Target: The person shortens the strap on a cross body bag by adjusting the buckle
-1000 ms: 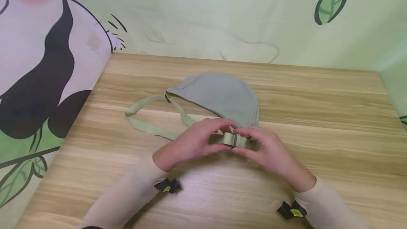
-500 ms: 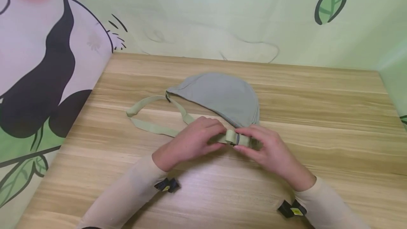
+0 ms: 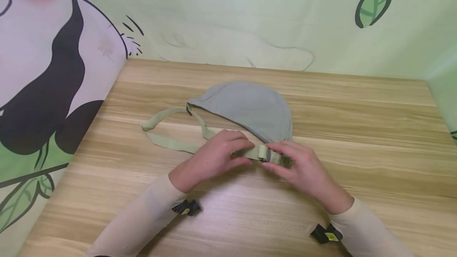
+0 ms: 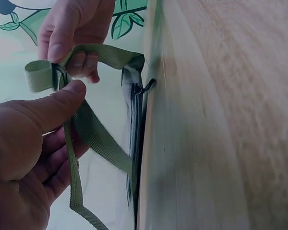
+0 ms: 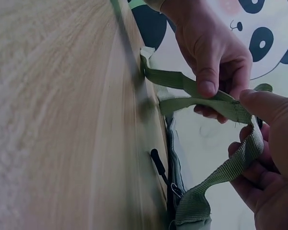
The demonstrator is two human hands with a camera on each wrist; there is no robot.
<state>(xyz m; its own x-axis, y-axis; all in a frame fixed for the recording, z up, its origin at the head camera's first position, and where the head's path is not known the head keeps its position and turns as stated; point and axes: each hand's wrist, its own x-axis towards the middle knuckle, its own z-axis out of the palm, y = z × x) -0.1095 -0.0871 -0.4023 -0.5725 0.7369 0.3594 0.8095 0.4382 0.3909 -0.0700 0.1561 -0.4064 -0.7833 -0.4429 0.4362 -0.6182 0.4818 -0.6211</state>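
Observation:
A grey half-moon pouch bag lies flat on the table, its light green webbing strap looping out to the left. Between thumb and fingers my left hand pinches the strap, just left of a dark slider buckle. My right hand grips the webbing at the buckle's right side. A small raised loop of webbing stands out by the buckle in the left wrist view. In the right wrist view, a zipper pull hangs at the bag's edge. Fingers partly hide the buckle.
The wooden table meets a green printed wall cloth at the back. A panda print covers the left side. Each sleeved forearm carries a small black wrist device.
My left hand has drawn slightly left, away from the buckle. The raised webbing loop and buckle have shifted a little right. My right hand keeps its hold, and the bag hardly moves.

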